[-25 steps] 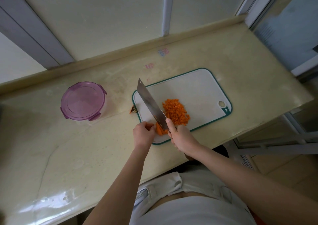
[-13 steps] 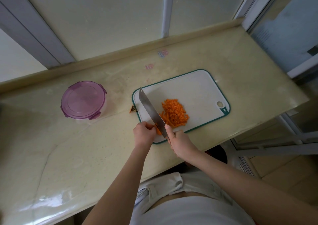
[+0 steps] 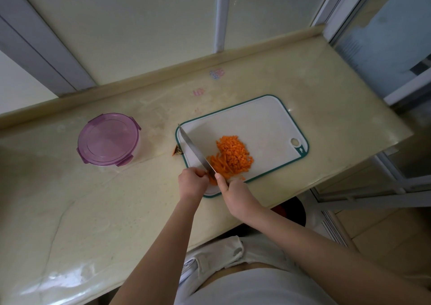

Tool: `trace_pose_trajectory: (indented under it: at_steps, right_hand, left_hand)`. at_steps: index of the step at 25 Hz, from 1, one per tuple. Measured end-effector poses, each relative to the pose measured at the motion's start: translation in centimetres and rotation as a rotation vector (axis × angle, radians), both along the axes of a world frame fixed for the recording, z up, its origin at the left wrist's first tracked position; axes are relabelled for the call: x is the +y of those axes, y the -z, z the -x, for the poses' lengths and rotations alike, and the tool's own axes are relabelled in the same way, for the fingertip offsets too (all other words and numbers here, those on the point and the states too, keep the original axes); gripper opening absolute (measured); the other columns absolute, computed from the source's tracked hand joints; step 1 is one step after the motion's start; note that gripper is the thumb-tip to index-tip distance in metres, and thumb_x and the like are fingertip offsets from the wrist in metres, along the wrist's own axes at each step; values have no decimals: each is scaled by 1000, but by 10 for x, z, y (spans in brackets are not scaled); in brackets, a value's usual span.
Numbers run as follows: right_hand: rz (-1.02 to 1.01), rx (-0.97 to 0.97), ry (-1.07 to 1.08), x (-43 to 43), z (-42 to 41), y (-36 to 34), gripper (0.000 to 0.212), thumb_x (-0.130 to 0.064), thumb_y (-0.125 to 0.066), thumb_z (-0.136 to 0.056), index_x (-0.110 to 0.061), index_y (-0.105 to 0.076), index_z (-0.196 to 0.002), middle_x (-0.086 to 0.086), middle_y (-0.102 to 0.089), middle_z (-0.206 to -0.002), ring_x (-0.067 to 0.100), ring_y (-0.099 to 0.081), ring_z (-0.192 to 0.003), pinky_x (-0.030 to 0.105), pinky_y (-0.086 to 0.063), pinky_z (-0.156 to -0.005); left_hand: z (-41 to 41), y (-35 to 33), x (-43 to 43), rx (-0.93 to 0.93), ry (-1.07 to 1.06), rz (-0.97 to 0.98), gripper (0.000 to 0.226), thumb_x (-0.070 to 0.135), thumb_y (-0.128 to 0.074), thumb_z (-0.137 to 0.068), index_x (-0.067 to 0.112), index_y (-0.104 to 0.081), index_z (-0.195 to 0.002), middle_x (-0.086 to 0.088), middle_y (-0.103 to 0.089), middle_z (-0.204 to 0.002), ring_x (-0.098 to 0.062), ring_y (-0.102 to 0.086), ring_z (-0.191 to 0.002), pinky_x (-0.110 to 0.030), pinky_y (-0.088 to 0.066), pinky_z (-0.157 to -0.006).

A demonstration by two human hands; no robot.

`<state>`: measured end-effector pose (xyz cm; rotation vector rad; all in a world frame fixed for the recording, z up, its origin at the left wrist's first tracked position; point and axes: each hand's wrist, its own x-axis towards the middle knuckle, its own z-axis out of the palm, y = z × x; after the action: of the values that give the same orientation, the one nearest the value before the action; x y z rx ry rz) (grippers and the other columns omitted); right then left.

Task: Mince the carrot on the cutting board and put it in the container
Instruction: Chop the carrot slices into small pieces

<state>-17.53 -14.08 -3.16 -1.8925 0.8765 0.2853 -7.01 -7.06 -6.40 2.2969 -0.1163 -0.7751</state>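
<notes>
Head view: a long steel knife [image 3: 196, 152] is gripped in the right hand [image 3: 235, 191], and orange carrot strips [image 3: 220, 166] are pinned by the curled left hand [image 3: 192, 182] on the white, green-rimmed plastic cutting board [image 3: 268, 120]. That left hand could be nicked, since the blade is set just beside it.

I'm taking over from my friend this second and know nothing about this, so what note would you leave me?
Left hand: fingers curled, steadying the carrot strips beside the blade.
Right hand: grips the knife, blade over the cutting board.
Done: a pile of minced carrot lies on the board.
Left: mince the strips, open the lidded container on the counter to the left, move all the carrot in.
</notes>
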Motion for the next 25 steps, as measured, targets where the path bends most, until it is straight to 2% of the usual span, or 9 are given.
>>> trace_pose_trajectory:
  at_steps: [2, 4, 7, 10, 12, 14, 18, 25]
  right_hand:
    - [-6, 1, -1, -2, 0, 3, 41, -50, -34, -98, -26, -40, -65, -2, -47, -66, 10, -43, -58, 18, -37, -57]
    - [-5, -3, 6, -4, -1, 6, 42, -50, -33, -98, -24, -41, -65, 2, -50, -68, 17, -46, -62, 24, -39, -58]
    - [24, -37, 4, 1, -6, 13, 38, -50, -36, -97, -28, -42, -67, 7, -56, -77, 21, -52, -72, 33, -46, -71]
    - [78, 24, -2, -2, -9, 15, 51, -46, -33, -100, -22, -34, -55, 5, -45, -57, 20, -45, -56, 31, -36, -56]
    - [-25, 32, 80, -14, -10, 14, 59, -51, -29, -99, -17, -31, -50, -2, -37, -44, 14, -36, -42, 27, -27, -47]
    - [-113, 34, 90, -21, -13, 11, 61, -56, -25, -98, -17, -30, -51, -9, -29, -36, 9, -29, -33, 25, -24, -45]
    - [-78, 0, 35, -17, -21, 4, 61, -56, -24, -98, -18, -29, -51, -6, -28, -42, 11, -28, -36, 28, -25, -46]
    - [-103, -35, 109, -15, -8, -1, 59, -55, -24, -97, -17, -30, -53, -5, -27, -42, 10, -25, -34, 26, -21, -43]
  left_hand:
    - [0, 0, 0, -7, 5, -6, 12, 4, -59, -80, 2, -71, -79, -5, -61, -72, -16, -53, -70, -21, -39, -60]
    - [-1, 1, 1, -7, 13, -3, 11, 4, -59, -80, 2, -70, -77, -5, -61, -71, -17, -54, -70, -19, -38, -55]
    - [0, 2, 2, -16, 29, 1, 11, 4, -59, -79, 6, -68, -72, -2, -58, -65, -15, -52, -67, -12, -36, -49]
    - [0, 6, 2, -29, 33, -14, 10, 7, -61, -78, 2, -69, -76, -10, -66, -75, -19, -57, -71, -19, -42, -56]
    - [0, 7, 2, -46, 35, -24, 11, 9, -61, -79, 0, -69, -78, -12, -67, -78, -20, -58, -74, -25, -43, -62]
    - [1, 7, 2, -55, 32, -19, 10, 9, -62, -79, 2, -69, -78, -10, -66, -78, -19, -56, -73, -24, -41, -62]
    - [5, 4, 3, -63, 18, 8, 6, 8, -62, -80, 6, -66, -77, -4, -61, -75, -14, -53, -71, -15, -34, -52]
    - [3, 7, 7, -80, 42, 15, 10, 11, -61, -83, 4, -68, -84, -3, -62, -79, -15, -54, -75, -19, -37, -60]
